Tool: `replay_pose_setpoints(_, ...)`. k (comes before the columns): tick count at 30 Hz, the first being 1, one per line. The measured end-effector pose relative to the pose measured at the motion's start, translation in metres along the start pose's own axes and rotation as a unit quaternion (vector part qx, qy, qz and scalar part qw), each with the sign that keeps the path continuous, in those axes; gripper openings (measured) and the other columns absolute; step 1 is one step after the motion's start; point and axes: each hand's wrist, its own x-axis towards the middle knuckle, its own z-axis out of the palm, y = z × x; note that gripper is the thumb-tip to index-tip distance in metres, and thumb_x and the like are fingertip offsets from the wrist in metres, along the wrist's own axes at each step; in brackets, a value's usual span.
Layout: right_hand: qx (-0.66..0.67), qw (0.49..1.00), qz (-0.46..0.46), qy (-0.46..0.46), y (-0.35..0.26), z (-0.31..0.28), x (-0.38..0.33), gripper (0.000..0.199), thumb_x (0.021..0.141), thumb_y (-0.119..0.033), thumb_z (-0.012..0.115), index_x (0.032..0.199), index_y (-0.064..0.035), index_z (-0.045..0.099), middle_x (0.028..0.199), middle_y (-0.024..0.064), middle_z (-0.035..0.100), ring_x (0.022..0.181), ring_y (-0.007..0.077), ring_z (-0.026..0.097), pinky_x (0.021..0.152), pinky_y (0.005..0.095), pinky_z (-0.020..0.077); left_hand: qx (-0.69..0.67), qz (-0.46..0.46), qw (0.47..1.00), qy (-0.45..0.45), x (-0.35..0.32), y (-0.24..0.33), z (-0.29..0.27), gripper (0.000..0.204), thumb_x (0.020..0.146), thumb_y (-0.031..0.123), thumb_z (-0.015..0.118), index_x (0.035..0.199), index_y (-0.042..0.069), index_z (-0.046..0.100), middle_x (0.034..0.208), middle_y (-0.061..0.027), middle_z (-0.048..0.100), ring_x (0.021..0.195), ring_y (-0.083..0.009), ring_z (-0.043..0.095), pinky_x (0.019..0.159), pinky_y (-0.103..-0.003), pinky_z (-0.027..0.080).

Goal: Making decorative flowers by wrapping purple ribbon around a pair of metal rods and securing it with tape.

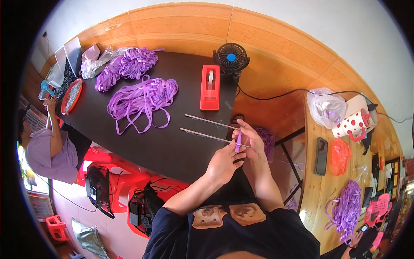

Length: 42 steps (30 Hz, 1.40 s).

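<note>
Two thin metal rods (202,133) stretch side by side from over the dark table toward my hands. A short length of purple ribbon (239,140) spans the gap between them near their right ends. My right hand (253,143) is closed at the ribbon's right side, fingers curled about the rod ends. From below, my left hand (223,163) pinches at the ribbon's lower end, beside the lower rod. Its fingertips partly hide the ribbon there. Left of the rods lies a loose heap of purple ribbon (144,101).
On the dark table (159,149) stand a red tape dispenser (210,88), a small black fan (231,57), more bundled ribbon (138,63) and a red-rimmed tray (72,96). A wooden table (317,194) at right holds a phone (321,156) and dotted cup (351,124). Another person (51,151) works at left.
</note>
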Motion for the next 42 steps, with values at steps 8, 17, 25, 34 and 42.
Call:
replay_pose_setpoints(8, 0.127, 0.985, -0.021, -0.118, 0.017, -0.022, 0.008, 0.039, 0.092, -0.01, 0.05, 0.131, -0.0082, 0.046, 0.09, 0.0131, 0.057, 0.085, 0.0243, 0.059, 0.074, 0.036, 0.0532, -0.008, -0.002, 1.0, -0.018, 0.001, 0.0, 0.001, 0.032, 0.096, 0.038, 0.045, 0.111, 0.011, 0.053, 0.109, -0.0067, 0.058, 0.101, -0.0206, 0.052, 0.085, -0.035, 0.038)
replay_pose_setpoints(17, -0.151, 0.976, -0.089, 0.128, -0.013, 0.029, -0.013, 0.052, 0.079, 0.001, 0.064, 0.126, 0.0037, 0.042, 0.083, 0.016, 0.066, 0.075, 0.0209, 0.065, 0.07, 0.0317, 0.0525, 0.005, -0.002, 1.0, 0.016, 0.0, 0.0, 0.002, 0.031, 0.095, 0.036, 0.047, 0.11, 0.01, 0.054, 0.109, -0.0063, 0.058, 0.101, -0.0195, 0.052, 0.086, -0.034, 0.037)
replay_pose_setpoints(25, -0.267, 0.943, -0.124, 0.153, -0.014, 0.038, -0.009, 0.054, 0.071, 0.004, 0.063, 0.122, 0.0061, 0.044, 0.076, 0.0144, 0.065, 0.071, 0.0186, 0.064, 0.065, 0.0288, 0.0503, 0.009, 0.001, 1.0, 0.013, 0.002, -0.001, 0.002, 0.028, 0.095, 0.032, 0.047, 0.11, 0.01, 0.056, 0.109, -0.0058, 0.058, 0.101, -0.0186, 0.052, 0.086, -0.034, 0.037)
replay_pose_setpoints(34, -0.239, 0.956, -0.09, 0.148, -0.015, 0.033, -0.007, 0.048, 0.07, 0.003, 0.065, 0.116, 0.0051, 0.049, 0.071, 0.0096, 0.062, 0.066, 0.017, 0.062, 0.06, 0.0279, 0.0496, 0.004, 0.005, 1.0, 0.005, 0.005, -0.007, -0.005, 0.027, 0.094, 0.03, 0.046, 0.109, 0.009, 0.056, 0.109, -0.0063, 0.059, 0.102, -0.0199, 0.052, 0.086, -0.034, 0.037)
replay_pose_setpoints(42, -0.189, 0.978, 0.014, 0.089, -0.028, 0.036, -0.013, 0.043, 0.083, -0.006, 0.061, 0.123, -0.0016, 0.047, 0.084, 0.0143, 0.065, 0.075, 0.0208, 0.064, 0.06, 0.0321, 0.052, 0.037, 0.015, 0.999, 0.008, 0.004, -0.004, -0.003, 0.028, 0.093, 0.03, 0.048, 0.109, 0.009, 0.056, 0.109, -0.0056, 0.059, 0.1, -0.0196, 0.053, 0.086, -0.034, 0.037)
